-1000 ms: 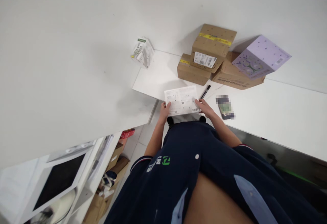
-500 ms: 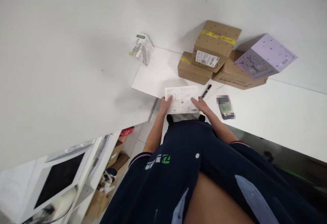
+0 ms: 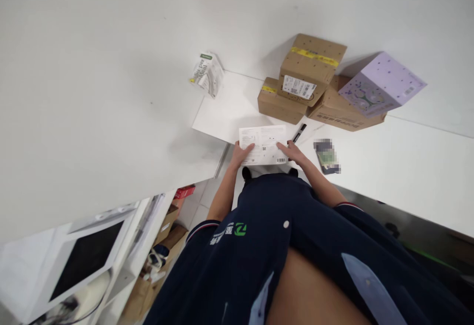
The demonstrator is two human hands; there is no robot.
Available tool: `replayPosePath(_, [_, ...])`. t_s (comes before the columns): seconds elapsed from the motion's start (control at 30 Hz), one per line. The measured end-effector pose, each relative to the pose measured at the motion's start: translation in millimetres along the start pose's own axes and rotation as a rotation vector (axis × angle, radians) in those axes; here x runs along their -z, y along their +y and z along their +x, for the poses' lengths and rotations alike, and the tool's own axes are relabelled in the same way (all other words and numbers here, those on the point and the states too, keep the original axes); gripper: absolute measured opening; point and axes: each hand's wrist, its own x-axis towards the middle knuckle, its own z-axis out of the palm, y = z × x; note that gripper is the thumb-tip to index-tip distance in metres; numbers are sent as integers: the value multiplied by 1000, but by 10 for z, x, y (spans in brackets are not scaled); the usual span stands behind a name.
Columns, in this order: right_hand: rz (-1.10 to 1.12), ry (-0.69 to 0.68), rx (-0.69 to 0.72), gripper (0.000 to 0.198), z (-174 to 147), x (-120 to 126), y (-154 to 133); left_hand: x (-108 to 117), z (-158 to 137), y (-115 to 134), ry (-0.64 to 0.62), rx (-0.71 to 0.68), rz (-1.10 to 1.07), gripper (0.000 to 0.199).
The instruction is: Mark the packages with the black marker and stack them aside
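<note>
Both hands hold a flat white printed package point(image 3: 268, 137) with small text, a QR code and a barcode, over the front edge of the white table. My left hand point(image 3: 242, 154) grips its left edge, thumb lying across the printed face. On the opposite edge, my right hand point(image 3: 293, 152) is closed the same way, its thumb on the face near the QR code. The fingers underneath are hidden. A black marker pen point(image 3: 299, 133) lies on the table just beyond my right hand. Further right is a phone-like object point(image 3: 326, 156), blurred out.
Brown cardboard boxes point(image 3: 283, 106) are stacked at the back, the upper box point(image 3: 314, 60) bearing a shipping label. A purple box point(image 3: 385, 80) sits atop another carton point(image 3: 348, 112). A white "Super Meal" pouch point(image 3: 208, 74) stands at the back left. A microwave point(image 3: 89, 251) is lower left.
My left thumb has slid slightly right and down across the package's face. My right hand and the package stay nearly in place; the camera view has shifted slightly.
</note>
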Motion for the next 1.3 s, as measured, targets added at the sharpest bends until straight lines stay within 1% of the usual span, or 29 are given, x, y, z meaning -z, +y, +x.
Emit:
replayPosePath(0.07, [8, 12, 7, 74, 12, -2, 24, 4, -10, 5, 17, -9, 32, 63])
replayPosePath(0.13, [49, -7, 20, 70, 51, 24, 80, 10, -20, 6, 19, -25, 46, 61])
replayPosePath(0.23, [222, -42, 5, 63, 188, 118, 203, 21, -34, 1, 8, -43, 31, 64])
replayPosePath(0.3, [254, 43, -39, 61, 323, 196, 282, 21, -39, -1, 2, -50, 19, 66])
replayPosePath(0.33, [201, 114, -68, 57, 395, 232, 312, 19, -40, -1, 5, -53, 15, 66])
replayPosePath(0.43, [-109, 305, -130, 49, 583, 303, 353, 0, -44, 6, 28, -48, 2, 66])
replayPosePath(0.47, [-195, 343, -141, 50, 630, 315, 349, -9, -45, 10, 36, -42, -6, 65])
replayPosePath(0.53, [-292, 389, -155, 53, 699, 326, 324, -28, -46, 15, 45, -33, -31, 65])
replayPosePath(0.6, [-289, 402, -157, 51, 746, 336, 293, -47, -46, 14, 45, -34, -60, 64])
replayPosePath(0.63, [-252, 403, -150, 46, 764, 344, 282, -55, -45, 11, 44, -37, -70, 64])
replayPosePath(0.77, [-61, 367, -131, 14, 765, 391, 314, -77, -40, -14, 53, -48, -64, 63])
replayPosePath(0.8, [-26, 351, -131, 13, 736, 401, 343, -79, -38, -22, 56, -47, -58, 63])
replayPosePath(0.9, [81, 334, -109, 22, 561, 424, 452, -86, -36, -40, 57, -30, -44, 62])
replayPosePath(0.97, [214, 339, -61, 27, 391, 456, 509, -107, -45, -41, 64, -18, -36, 63])
replayPosePath(1.07, [626, 267, 97, 32, 116, 537, 488, -189, -92, -16, 75, 1, -34, 65])
replayPosePath(1.13, [849, 209, 219, 33, -42, 580, 379, -279, -147, 17, 65, 12, -32, 66])
replayPosePath(1.2, [879, 199, 301, 34, -155, 572, 207, -382, -211, 55, 47, 21, -8, 67])
replayPosePath(1.3, [794, 218, 392, 31, -222, 422, -82, -518, -290, 96, 27, 16, 39, 65])
